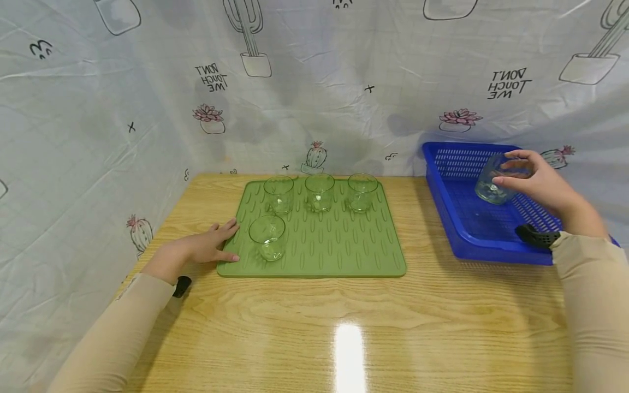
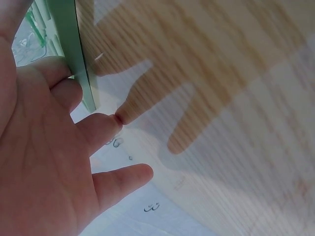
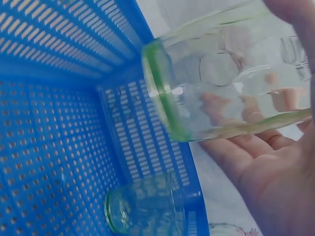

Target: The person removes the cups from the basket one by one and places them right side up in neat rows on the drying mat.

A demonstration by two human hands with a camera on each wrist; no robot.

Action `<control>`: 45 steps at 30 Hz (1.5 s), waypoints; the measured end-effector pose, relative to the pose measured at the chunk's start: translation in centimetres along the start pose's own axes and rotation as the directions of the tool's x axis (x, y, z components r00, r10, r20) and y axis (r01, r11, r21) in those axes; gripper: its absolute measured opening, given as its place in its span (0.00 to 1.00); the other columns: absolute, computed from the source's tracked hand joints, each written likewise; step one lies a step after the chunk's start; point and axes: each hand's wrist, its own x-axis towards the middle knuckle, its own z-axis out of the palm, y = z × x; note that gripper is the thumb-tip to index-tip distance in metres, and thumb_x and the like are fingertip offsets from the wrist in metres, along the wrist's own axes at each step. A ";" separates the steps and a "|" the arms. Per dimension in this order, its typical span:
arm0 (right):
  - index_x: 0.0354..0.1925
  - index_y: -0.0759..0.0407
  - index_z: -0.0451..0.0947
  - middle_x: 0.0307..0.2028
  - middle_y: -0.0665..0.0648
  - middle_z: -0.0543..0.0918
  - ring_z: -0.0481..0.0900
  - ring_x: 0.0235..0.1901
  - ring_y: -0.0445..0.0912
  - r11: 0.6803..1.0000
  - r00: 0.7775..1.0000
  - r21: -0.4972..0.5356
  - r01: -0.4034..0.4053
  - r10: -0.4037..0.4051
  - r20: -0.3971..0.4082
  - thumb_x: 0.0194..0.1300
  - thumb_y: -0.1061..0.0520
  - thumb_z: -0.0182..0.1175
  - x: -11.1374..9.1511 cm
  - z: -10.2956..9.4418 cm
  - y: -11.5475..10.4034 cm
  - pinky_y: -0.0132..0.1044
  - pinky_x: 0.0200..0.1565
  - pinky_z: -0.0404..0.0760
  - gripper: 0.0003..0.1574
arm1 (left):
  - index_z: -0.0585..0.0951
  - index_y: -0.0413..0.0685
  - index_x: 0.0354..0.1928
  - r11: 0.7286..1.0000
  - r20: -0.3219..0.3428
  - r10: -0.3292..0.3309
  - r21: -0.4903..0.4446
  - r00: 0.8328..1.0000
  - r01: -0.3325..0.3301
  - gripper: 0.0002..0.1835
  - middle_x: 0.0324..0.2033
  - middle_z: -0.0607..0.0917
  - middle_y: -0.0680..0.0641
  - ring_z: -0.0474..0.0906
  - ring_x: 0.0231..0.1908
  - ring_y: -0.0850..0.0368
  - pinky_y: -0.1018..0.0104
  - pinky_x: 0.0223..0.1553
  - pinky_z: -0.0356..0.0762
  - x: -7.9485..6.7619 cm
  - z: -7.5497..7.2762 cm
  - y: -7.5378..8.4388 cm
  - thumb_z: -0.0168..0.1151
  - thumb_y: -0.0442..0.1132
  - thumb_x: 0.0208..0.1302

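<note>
My right hand (image 1: 540, 180) grips a clear drinking glass (image 1: 493, 183) by its upper part, tilted over the blue plastic basket (image 1: 459, 240). The right wrist view shows the held glass (image 3: 216, 83) with its greenish base toward the basket. Lower in that view a second glass (image 3: 145, 204) stands in the basket. At the left edge of the green mat (image 1: 339, 245), my left hand (image 1: 206, 244) rests with fingers spread, thumb on the mat, holding nothing. Nearest to it on the mat is an upright glass (image 1: 267, 237).
Three more upright glasses line the back of the mat: a left one (image 1: 279, 195), a middle one (image 1: 320, 192) and a right one (image 1: 362, 192). A wooden table (image 1: 295, 327) lies beneath everything. Behind hangs a white printed curtain (image 1: 344, 98).
</note>
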 end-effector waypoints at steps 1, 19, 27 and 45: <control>0.71 0.43 0.55 0.56 0.46 0.67 0.67 0.48 0.29 0.999 1.000 0.027 0.018 -0.017 -0.017 0.76 0.57 0.60 0.0 0.2 -0.1 0.19 0.41 0.70 0.35 | 0.43 0.34 0.81 1.000 0.000 0.000 0.001 1.000 0.000 0.55 0.79 0.34 0.33 0.26 0.74 0.23 0.22 0.67 0.44 0.0 0.0 0.0 0.63 0.58 0.72; 0.68 0.39 0.66 0.53 0.42 0.68 0.73 0.50 0.25 0.988 0.995 0.122 0.095 -0.092 -0.030 0.76 0.63 0.59 1.0 2.2 -2.7 0.19 0.44 0.72 0.30 | 0.44 0.33 0.81 1.000 -0.008 0.008 0.016 1.000 -0.008 0.55 0.79 0.35 0.32 0.27 0.74 0.22 0.22 0.66 0.45 0.1 0.0 -0.1 0.63 0.58 0.71; 0.68 0.46 0.66 0.55 0.35 0.71 0.73 0.52 0.27 0.985 0.991 0.107 0.136 -0.136 -0.006 0.74 0.65 0.61 1.3 3.3 -4.1 0.19 0.45 0.74 0.30 | 0.44 0.34 0.81 1.000 -0.007 0.000 0.018 1.000 0.000 0.55 0.80 0.35 0.33 0.27 0.74 0.23 0.21 0.66 0.44 0.2 0.2 -0.3 0.63 0.60 0.71; 0.72 0.59 0.63 0.56 0.35 0.79 0.75 0.58 0.32 0.947 0.955 0.220 0.236 -0.267 0.126 0.73 0.70 0.59 1.0 6.6 -7.6 0.26 0.48 0.78 0.34 | 0.44 0.33 0.81 1.000 -0.011 0.015 0.021 1.000 -0.015 0.55 0.79 0.35 0.32 0.27 0.74 0.22 0.21 0.66 0.42 0.2 0.2 -0.5 0.63 0.60 0.71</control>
